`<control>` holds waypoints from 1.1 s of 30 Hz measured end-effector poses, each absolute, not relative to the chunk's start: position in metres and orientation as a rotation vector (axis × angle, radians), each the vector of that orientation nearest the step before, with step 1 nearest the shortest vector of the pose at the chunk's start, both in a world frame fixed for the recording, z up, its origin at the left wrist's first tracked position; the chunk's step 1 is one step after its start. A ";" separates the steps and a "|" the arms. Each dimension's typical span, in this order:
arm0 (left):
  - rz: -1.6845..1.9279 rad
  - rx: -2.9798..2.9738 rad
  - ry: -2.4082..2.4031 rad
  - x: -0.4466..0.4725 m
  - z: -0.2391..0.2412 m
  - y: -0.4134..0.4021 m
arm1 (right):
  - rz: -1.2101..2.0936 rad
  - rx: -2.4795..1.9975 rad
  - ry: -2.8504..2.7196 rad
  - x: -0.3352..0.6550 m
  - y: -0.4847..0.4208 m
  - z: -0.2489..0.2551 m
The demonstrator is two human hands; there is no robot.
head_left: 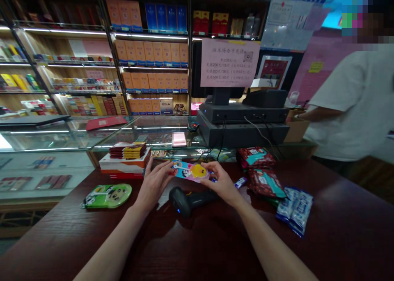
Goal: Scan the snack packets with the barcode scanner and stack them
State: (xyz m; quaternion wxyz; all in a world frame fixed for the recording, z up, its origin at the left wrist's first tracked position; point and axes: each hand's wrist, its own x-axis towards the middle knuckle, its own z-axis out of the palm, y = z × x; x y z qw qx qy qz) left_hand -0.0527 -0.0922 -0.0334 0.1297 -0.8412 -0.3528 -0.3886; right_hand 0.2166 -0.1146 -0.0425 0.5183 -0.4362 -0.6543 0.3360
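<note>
Between my two hands is a small colourful blister pack (191, 171) with a yellow duck-like piece and a panda print. My left hand (156, 182) pinches its left end, and my right hand (220, 182) grips its right end. Just below the pack a black barcode scanner (184, 203) lies on the dark wooden counter (197, 248), a blue light showing on it. Left of my left hand rests a green panda-printed pack (107, 195). A small blue-and-white packet (240, 182) lies just beyond my right hand.
Brown-and-teal snack bags (266, 182) and blue-silver packets (296, 209) lie at the right. A white-and-orange box (124, 164) topped with small packets (127, 150) stands at the left. Behind are a glass case (147, 127) and a register (243, 125). A person in a white shirt (353, 104) stands right.
</note>
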 end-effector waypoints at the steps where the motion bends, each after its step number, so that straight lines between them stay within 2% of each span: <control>1: -1.134 -2.447 -1.023 -0.053 -0.034 -0.092 | 0.834 -1.034 -1.550 0.216 -0.113 -0.044; 33: -1.267 -2.229 -1.247 -0.041 -0.034 -0.092 | 0.872 -1.090 -1.350 0.209 -0.112 -0.045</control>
